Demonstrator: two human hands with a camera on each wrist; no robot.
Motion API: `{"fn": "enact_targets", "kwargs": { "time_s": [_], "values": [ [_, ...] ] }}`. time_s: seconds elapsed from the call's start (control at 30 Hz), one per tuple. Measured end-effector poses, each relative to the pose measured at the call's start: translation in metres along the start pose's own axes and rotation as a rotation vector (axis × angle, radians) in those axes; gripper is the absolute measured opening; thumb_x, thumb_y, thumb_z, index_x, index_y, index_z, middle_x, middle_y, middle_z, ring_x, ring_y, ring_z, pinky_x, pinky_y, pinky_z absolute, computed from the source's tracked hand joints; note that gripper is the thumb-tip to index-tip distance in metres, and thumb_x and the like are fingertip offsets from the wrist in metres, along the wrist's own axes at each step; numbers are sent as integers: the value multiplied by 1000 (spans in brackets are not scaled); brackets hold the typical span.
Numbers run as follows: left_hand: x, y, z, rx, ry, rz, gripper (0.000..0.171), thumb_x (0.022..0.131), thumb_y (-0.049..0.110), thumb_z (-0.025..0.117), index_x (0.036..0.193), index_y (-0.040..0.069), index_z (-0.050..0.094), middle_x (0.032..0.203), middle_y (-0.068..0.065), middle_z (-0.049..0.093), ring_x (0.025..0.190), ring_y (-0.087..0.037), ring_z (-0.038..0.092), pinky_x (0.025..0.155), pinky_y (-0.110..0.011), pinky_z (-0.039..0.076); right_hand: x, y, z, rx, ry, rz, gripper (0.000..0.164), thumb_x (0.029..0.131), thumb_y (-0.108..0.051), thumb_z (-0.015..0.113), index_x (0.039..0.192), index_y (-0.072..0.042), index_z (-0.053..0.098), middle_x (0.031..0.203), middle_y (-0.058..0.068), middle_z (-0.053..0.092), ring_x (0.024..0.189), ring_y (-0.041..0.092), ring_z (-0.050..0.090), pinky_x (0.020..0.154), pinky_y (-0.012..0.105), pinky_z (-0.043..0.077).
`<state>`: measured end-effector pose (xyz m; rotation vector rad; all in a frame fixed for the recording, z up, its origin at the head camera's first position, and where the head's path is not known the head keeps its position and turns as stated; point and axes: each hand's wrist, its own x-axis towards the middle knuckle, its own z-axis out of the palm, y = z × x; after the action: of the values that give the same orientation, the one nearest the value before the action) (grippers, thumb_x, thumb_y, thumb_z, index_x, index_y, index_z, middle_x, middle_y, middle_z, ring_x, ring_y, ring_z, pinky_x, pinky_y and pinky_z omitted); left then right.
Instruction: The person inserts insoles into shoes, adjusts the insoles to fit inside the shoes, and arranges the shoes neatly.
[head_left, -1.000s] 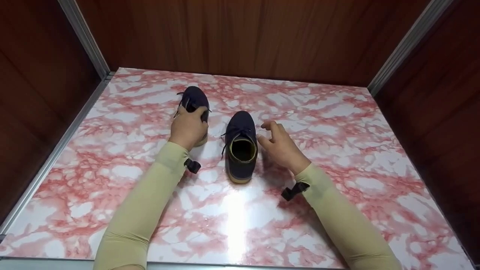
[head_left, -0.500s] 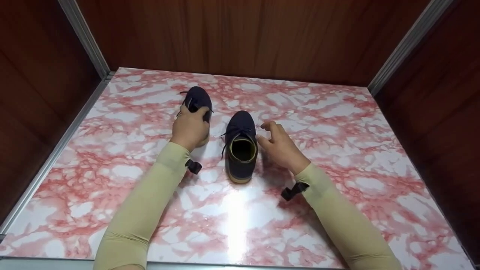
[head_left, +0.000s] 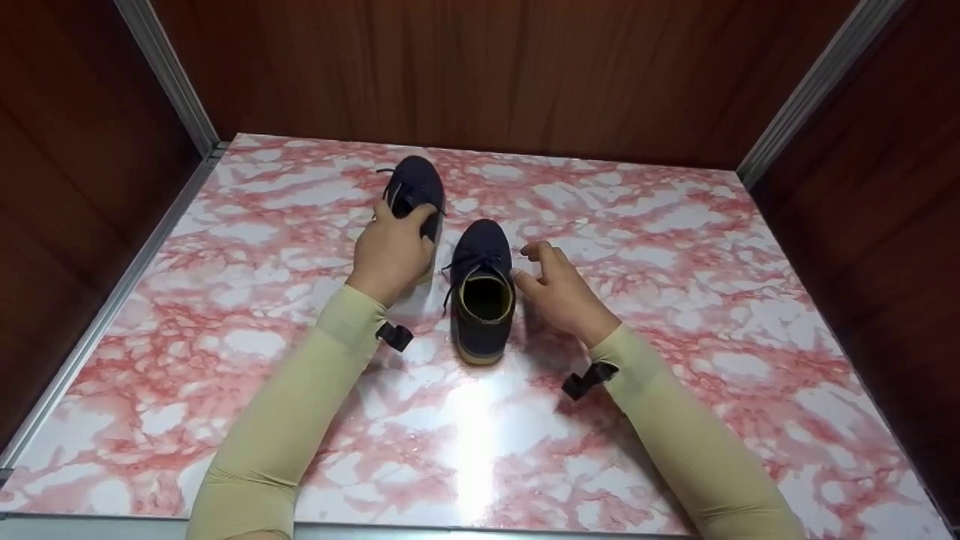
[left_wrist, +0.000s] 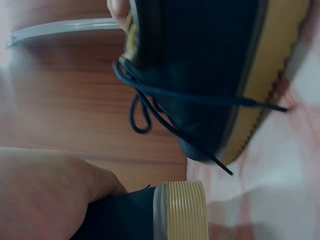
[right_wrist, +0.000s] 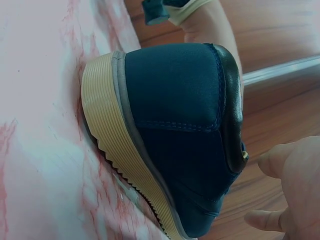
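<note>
Two dark navy lace-up shoes with tan ridged soles point away from me. My left hand [head_left: 394,251] grips the left shoe [head_left: 416,176], thumb at its opening, covering much of its heel half; that heel [left_wrist: 125,212] shows low in the left wrist view. Whether its sole touches the table cannot be told. The right shoe [head_left: 484,341] rests upright at the middle, slightly nearer me, with its laces hanging to the left. Beside its right side is my right hand [head_left: 562,289], fingers loosely bent and holding nothing. In the right wrist view, a small gap separates the fingers from the shoe collar [right_wrist: 232,100].
A glossy red-and-white marbled tabletop [head_left: 660,442] lies under the shoes. Dark wood panels stand behind [head_left: 480,75] and at both sides, joined by metal corner posts [head_left: 810,90]. Black wrist cameras [head_left: 589,380] sit over the pale sleeves.
My left hand has carried the left shoe rightward and slightly away from me, narrowing the gap to the right shoe. The right hand and right shoe have stayed put.
</note>
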<state>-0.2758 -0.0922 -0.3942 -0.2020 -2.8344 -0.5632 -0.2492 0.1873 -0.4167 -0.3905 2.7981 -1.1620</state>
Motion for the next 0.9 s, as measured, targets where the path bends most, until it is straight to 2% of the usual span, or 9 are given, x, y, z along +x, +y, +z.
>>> {"fn": "enact_targets", "kwargs": {
  "time_s": [0.17, 0.3, 0.47, 0.53, 0.7, 0.77, 0.9],
  "values": [
    [-5, 13, -8, -2, 3, 13, 50, 105, 30, 59, 156, 32, 61, 145, -39, 49, 92, -52, 71, 83, -65, 60, 0, 3, 1, 40, -11, -18, 56, 113, -40, 57, 156, -6, 45, 156, 24, 50, 125, 43, 64, 113, 56, 50],
    [-9, 21, -14, -11, 2, 33, 51, 105, 31, 60, 156, 34, 60, 145, -38, 50, 91, -50, 71, 81, -65, 60, 1, 2, 2, 106, -35, -6, 57, 113, -41, 57, 157, -6, 45, 157, 22, 54, 121, 39, 67, 109, 54, 53],
    [-17, 33, -23, -26, 19, 76, 51, 105, 31, 61, 156, 35, 60, 144, -36, 51, 85, -46, 70, 78, -63, 61, 3, 3, 0, 307, -54, 41, 55, 114, -37, 56, 159, -7, 44, 158, 17, 55, 123, 39, 71, 108, 56, 57],
    [-21, 38, -26, -34, 20, 100, 51, 106, 32, 61, 156, 35, 60, 144, -35, 51, 84, -45, 70, 78, -63, 61, 4, 2, -1, 411, -46, 55, 54, 115, -33, 55, 159, -5, 44, 158, 20, 55, 124, 39, 70, 109, 57, 57],
    [-30, 51, -33, -61, 26, 163, 50, 107, 31, 62, 156, 35, 60, 146, -35, 51, 85, -43, 71, 81, -60, 62, 6, 3, -3, 655, -34, 78, 48, 117, -26, 49, 158, -2, 45, 155, 28, 54, 119, 28, 70, 104, 40, 62],
    [-33, 55, -35, -72, 21, 181, 49, 107, 31, 63, 157, 35, 60, 145, -33, 52, 84, -41, 71, 81, -59, 63, 6, 2, -4, 728, -41, 84, 46, 117, -26, 47, 157, -4, 46, 155, 28, 55, 117, 22, 71, 100, 32, 62],
    [-37, 62, -39, -99, -5, 187, 49, 108, 32, 63, 157, 39, 59, 142, -28, 53, 89, -38, 71, 82, -56, 63, 4, 1, -7, 851, -72, 82, 46, 118, -27, 46, 158, -4, 47, 152, 23, 62, 115, 17, 74, 97, 28, 63]
  ]
}}
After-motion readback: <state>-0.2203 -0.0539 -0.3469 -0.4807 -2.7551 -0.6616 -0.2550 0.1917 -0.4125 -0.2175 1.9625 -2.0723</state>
